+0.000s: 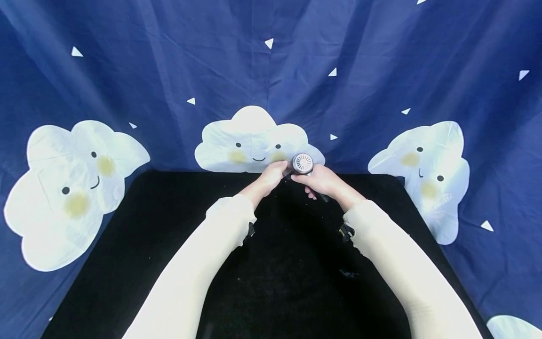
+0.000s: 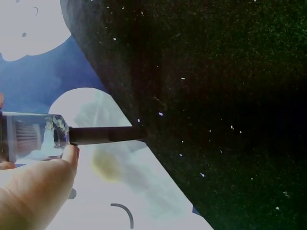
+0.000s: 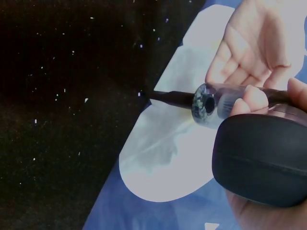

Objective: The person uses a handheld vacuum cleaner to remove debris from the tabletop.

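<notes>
A handheld vacuum cleaner, with a round silver vent facing up, is held in both hands over the far edge of the black table. Its clear dust cup shows a pleated filter inside. A slim dark nozzle points down at the table's edge among pale specks. My left hand holds the front of the vacuum, its thumb against the dust cup. Gripping the body and dark handle from the other side, my right hand has its fingers curled underneath. The vacuum's black rounded end hides part of that grip.
Small white specks lie scattered over the black cloth tabletop. A dark blue curtain with smiling clouds and white triangles hangs right behind and beside the table.
</notes>
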`<action>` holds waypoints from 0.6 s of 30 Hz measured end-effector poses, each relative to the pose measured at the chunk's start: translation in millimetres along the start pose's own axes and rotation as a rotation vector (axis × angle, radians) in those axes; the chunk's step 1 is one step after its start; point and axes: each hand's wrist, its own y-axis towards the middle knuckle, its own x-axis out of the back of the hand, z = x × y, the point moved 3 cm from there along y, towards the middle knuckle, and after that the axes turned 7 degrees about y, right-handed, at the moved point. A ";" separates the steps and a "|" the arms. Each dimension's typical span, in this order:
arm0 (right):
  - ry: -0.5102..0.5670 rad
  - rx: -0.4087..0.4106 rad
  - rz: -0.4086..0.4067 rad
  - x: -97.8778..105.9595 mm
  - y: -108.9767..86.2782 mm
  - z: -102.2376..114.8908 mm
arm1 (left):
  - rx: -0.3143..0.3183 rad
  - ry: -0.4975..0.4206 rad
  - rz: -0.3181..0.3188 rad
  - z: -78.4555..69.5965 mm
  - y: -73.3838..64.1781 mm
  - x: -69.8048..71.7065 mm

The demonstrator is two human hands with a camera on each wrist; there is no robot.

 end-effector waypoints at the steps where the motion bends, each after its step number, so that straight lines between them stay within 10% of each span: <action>1: 0.012 -0.003 0.002 1.5 -1.0 0.6 | -0.003 0.009 0.004 -0.6 0.1 0.1; 18: 0.019 -0.048 0.057 16.9 -9.9 0.6 | 0.005 0.014 0.029 -7.2 -2.6 -8.2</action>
